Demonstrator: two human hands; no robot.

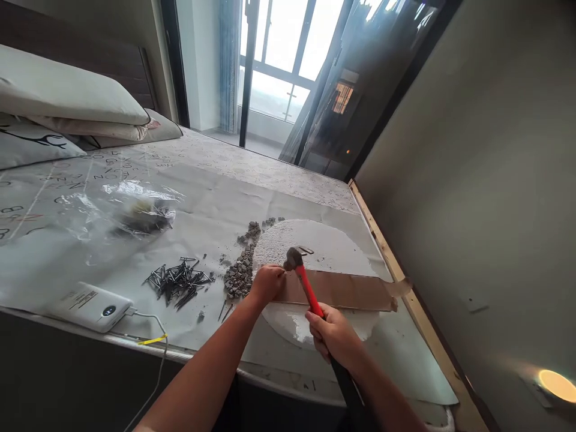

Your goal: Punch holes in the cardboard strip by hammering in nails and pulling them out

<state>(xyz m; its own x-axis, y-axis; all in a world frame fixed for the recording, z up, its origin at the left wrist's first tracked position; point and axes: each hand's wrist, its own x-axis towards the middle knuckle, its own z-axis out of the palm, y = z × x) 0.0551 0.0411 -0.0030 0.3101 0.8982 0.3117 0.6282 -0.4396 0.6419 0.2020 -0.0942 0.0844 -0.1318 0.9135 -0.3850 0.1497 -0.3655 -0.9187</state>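
My right hand (pixel 335 336) is wrapped round the red and black handle of a hammer (pixel 308 289). The hammer's dark head is raised just beside the fingertips of my left hand (pixel 269 282). Those left fingers are pinched together over the left end of a brown cardboard strip (pixel 346 290); whatever is between them is too small to make out. Beneath the strip lies a rounded white foam board (pixel 324 238) with a rough, pitted left part. Grey gravel (pixel 240 276) is heaped along the board's left edge. Further left lies a loose pile of nails (pixel 178 281).
A white power bank (pixel 90 306) with a plugged-in cable lies at the bed's near edge. Behind the nails is a crumpled clear plastic bag (pixel 144 213). Pillows (pixel 67 90) are stacked at the far left. A wooden rail (pixel 387 255) runs along the right side by the wall.
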